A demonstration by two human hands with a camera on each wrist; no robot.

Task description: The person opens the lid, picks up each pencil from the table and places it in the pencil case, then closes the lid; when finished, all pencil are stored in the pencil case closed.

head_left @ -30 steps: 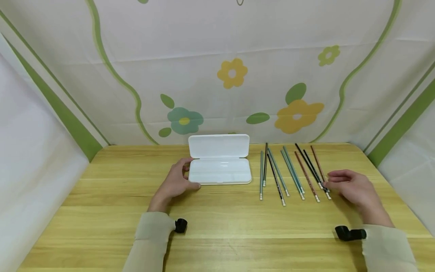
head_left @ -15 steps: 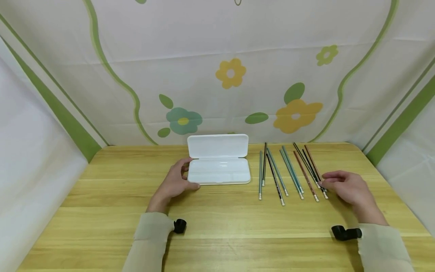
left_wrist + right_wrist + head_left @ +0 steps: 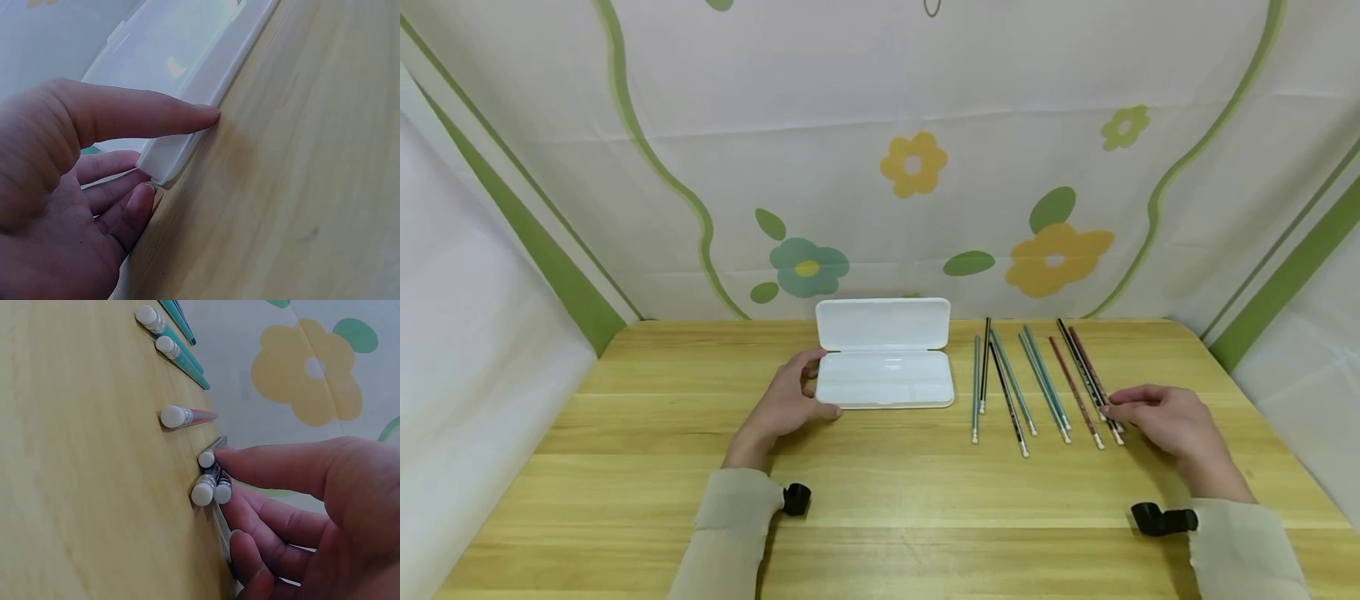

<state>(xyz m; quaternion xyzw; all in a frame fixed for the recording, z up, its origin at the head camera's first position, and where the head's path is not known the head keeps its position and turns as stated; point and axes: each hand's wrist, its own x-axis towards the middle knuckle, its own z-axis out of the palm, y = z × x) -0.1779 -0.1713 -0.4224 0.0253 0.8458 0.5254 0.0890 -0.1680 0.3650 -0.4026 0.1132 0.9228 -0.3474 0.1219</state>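
In my head view, the white case [image 3: 883, 381] lies on the counter [image 3: 625, 475] near its far edge, its raised lid [image 3: 883, 325] leaning back toward the flowered cloth [image 3: 820, 100]; my left hand [image 3: 785, 403] is clamped on its left end, thumb at the front corner and fingers at the side; my right hand [image 3: 1172, 422] is pinched together on the eraser end of the three pencils [image 3: 1087, 362], dark and red-brown, lying bunched at the right of the row; a lone red-brown pencil [image 3: 1075, 392] lies just beside them, then a teal pair [image 3: 1044, 383], then a mixed group [image 3: 1008, 398] of four, teal and black, nearest the case; in my left wrist view, the thumb lies across the case's front wall, with fingertips at the short end; in my right wrist view, the thumb tip presses the uppermost of the bunched pencils from above and fingers come in below, with the three white erasers [image 3: 202, 494] touching; I cannot tell how far the fingers reach behind them.
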